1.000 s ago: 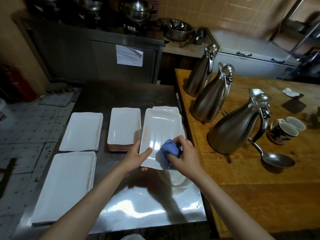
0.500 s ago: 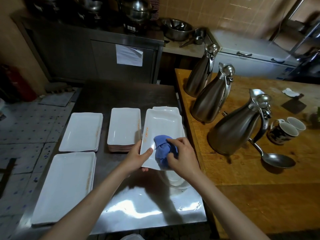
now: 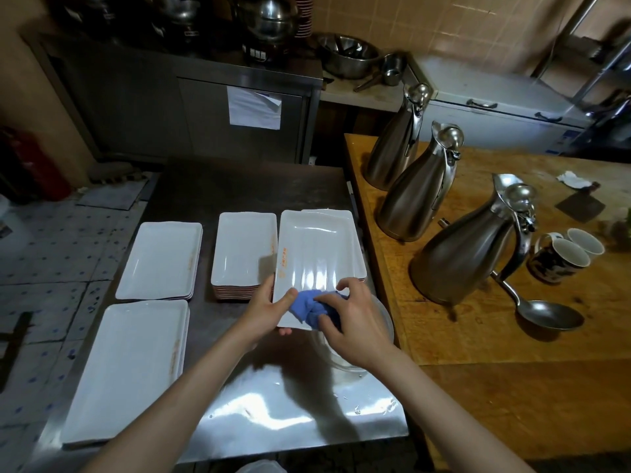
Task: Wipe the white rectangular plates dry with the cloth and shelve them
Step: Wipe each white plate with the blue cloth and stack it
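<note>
The left hand (image 3: 264,310) grips the near left edge of a white rectangular plate (image 3: 316,254) held tilted over the steel worktop (image 3: 273,414); the right hand (image 3: 351,322) presses a bunched blue cloth (image 3: 312,308) onto its near end — wiping is under way, I judge; three stacks (image 3: 244,250) lie beside it, dry or wet I cannot tell; no shelf shows — shelving remains; a clear bowl (image 3: 382,322) sits half hidden beneath the right hand.

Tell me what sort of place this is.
Most likely a restaurant or canteen kitchen: stacks of matching white rectangular plates on a steel worktable, three steel jugs, and big metal pots at the back.
</note>
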